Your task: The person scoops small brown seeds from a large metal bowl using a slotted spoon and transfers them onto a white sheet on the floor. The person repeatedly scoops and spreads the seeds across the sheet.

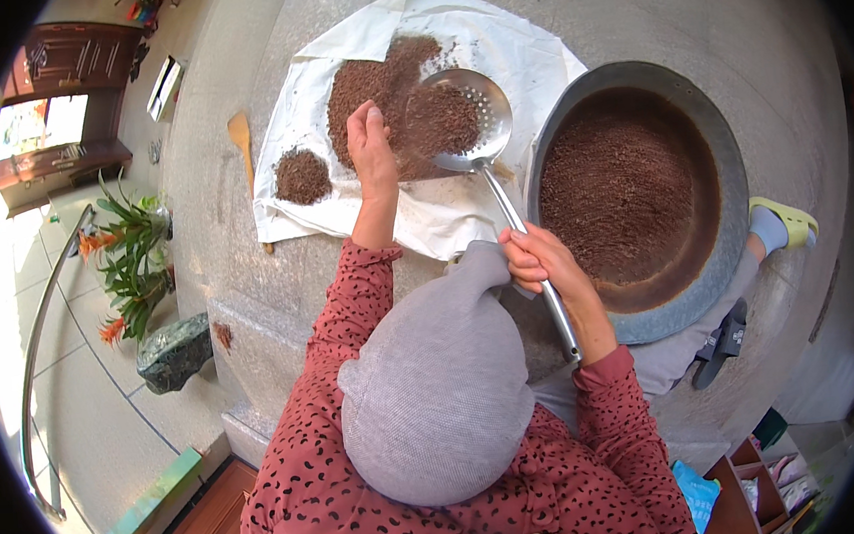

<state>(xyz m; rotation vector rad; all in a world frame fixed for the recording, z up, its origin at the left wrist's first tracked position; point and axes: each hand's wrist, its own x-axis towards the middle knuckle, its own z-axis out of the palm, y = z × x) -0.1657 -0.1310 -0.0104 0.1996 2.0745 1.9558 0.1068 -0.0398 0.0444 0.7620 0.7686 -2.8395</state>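
Note:
My right hand [543, 258] grips the long metal handle of a perforated skimmer [489, 104]. Reddish-brown grains heap up in the skimmer's bowl, over a white cloth [529, 40]. Just left of the bowl is my left hand [371, 147], seen edge-on with its fingers raised and nothing visible in it. It is above a larger pile of the same brown grains [360, 91] on the cloth; grains near it look blurred. To the right stands a wide grey metal basin [726, 145], holding wet brown grains [617, 192] in brown liquid.
A wooden spatula [240, 135] lies left of the cloth, near a small dark grain heap [302, 176]. A grey cap [437, 394] blocks the lower middle. Potted plants [128, 245], a dark stone [173, 353] and a curved metal rail [47, 312] stand left. Dark slippers [720, 345] lie right.

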